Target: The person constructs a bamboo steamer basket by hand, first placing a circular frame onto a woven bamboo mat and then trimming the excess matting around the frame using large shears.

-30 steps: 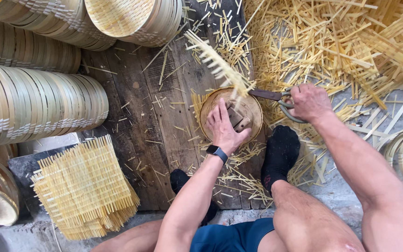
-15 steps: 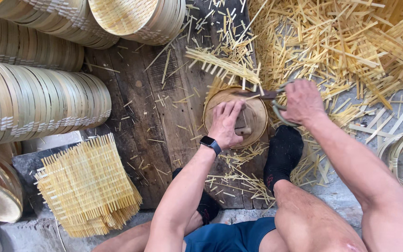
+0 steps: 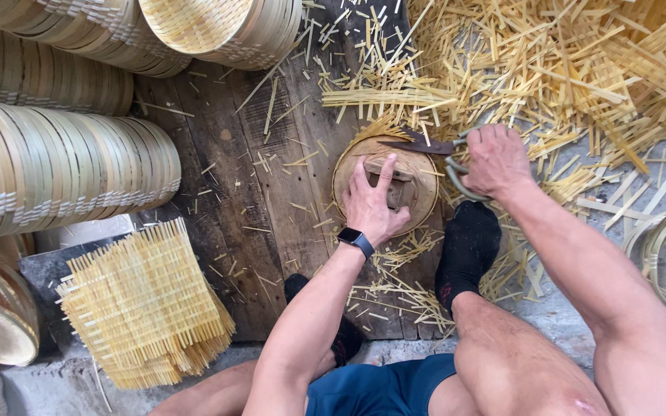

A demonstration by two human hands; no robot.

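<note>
Blades of the shears lie along the far rim of the round bamboo tray, so a slip could nick the tray's weave or the left hand close by. That hand's fingers are spread flat on the tray's middle, pressing it onto the wooden boards. The right hand is curled tight around the shear handles, just beyond the tray's right edge.

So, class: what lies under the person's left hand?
The left hand presses a small wooden block onto a round woven bamboo piece on the plank floor. The palm hides the weave's middle.
</note>
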